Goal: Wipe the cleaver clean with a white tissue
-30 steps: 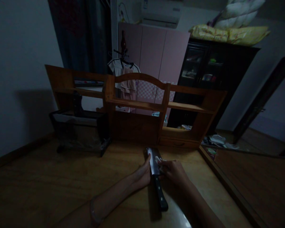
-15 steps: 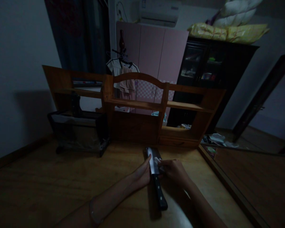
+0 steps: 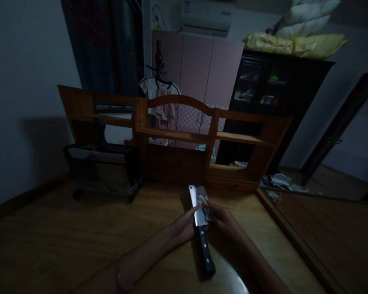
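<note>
A cleaver (image 3: pixel 199 218) with a broad shiny blade and a black riveted handle is held over the wooden desk top (image 3: pixel 110 241), its handle pointing back toward me. My left hand (image 3: pixel 185 226) grips the blade from the left, the thumb along its spine and the other fingers hidden beneath. Against the flat of the blade, my right hand (image 3: pixel 219 216) pinches a crumpled white tissue (image 3: pixel 204 202). The tissue covers part of the blade's middle.
A wooden shelf unit (image 3: pixel 178 134) stands along the desk's far side. On the left is a dark-framed, clear-sided box (image 3: pixel 101 169) with a black object (image 3: pixel 99 134) on top. A raised wooden edge (image 3: pixel 288 232) borders the right side.
The cleaver's blade has tilted, so its face catches the light differently and the hole at its far corner shows. My left thumb sits lower on the blade; my right hand has shifted slightly.
</note>
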Demonstrator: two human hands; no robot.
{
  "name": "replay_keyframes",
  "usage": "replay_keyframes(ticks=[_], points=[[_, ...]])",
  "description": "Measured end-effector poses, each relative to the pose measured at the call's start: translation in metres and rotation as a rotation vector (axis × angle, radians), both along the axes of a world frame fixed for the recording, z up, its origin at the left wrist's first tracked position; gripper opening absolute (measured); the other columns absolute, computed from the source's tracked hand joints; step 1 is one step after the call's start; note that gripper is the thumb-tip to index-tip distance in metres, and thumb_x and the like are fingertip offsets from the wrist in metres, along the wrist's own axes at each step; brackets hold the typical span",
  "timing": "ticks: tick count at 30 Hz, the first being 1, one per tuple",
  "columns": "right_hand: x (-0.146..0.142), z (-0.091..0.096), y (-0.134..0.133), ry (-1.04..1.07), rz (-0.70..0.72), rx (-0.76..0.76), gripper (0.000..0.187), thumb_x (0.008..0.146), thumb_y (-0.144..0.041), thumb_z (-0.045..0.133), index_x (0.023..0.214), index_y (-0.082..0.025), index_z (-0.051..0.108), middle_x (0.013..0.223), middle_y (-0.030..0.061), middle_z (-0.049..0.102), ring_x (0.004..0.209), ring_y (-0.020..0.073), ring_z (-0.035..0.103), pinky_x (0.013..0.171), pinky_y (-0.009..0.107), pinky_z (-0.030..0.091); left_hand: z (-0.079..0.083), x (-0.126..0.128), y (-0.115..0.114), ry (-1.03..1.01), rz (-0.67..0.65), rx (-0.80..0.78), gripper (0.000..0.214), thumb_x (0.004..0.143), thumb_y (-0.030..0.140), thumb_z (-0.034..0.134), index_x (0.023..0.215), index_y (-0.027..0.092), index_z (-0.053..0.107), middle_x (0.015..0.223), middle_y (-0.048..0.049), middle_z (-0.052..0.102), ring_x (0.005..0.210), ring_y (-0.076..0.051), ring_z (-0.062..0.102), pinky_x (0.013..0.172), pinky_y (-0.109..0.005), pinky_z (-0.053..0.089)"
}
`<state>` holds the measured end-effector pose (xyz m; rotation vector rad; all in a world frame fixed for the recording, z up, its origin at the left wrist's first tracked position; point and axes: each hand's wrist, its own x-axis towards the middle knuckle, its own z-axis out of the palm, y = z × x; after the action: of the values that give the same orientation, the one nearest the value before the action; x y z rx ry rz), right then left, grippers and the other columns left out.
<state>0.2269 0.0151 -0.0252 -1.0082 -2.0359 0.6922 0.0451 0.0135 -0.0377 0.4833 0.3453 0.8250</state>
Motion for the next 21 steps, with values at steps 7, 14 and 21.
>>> replay_keyframes(ticks=[7, 14, 21], points=[[-0.005, 0.002, 0.004, 0.186, -0.019, -0.08, 0.042, 0.088, -0.035, 0.05, 0.129, -0.027, 0.051, 0.145, 0.0044, 0.037, 0.13, 0.0263, 0.038, 0.105, 0.045, 0.032, -0.003, -0.004, 0.013, 0.069, 0.184, 0.066, 0.041, 0.083, 0.028, 0.059, 0.122, 0.018, 0.051, 0.112, -0.0112, 0.062, 0.091, -0.021, 0.064, 0.082, -0.038, 0.05], [-0.01, 0.01, 0.001, 0.414, -0.042, -0.421, 0.047, 0.08, -0.044, 0.061, 0.119, -0.016, 0.061, 0.109, 0.0096, 0.067, 0.095, 0.0266, 0.062, 0.082, 0.039, 0.048, 0.007, -0.016, 0.019, 0.374, 0.497, 0.303, 0.045, 0.079, 0.043, 0.062, 0.114, 0.014, 0.058, 0.106, -0.0109, 0.066, 0.087, -0.021, 0.063, 0.077, -0.03, 0.048], [-0.021, 0.016, -0.014, 0.453, 0.138, -0.748, 0.029, 0.075, -0.035, 0.057, 0.093, -0.016, 0.068, 0.09, 0.0062, 0.07, 0.082, 0.0218, 0.064, 0.078, 0.032, 0.048, 0.024, -0.02, 0.004, 0.744, 0.77, 0.562, 0.043, 0.084, 0.051, 0.05, 0.106, 0.016, 0.06, 0.104, -0.0059, 0.065, 0.097, -0.02, 0.057, 0.085, -0.027, 0.04]])
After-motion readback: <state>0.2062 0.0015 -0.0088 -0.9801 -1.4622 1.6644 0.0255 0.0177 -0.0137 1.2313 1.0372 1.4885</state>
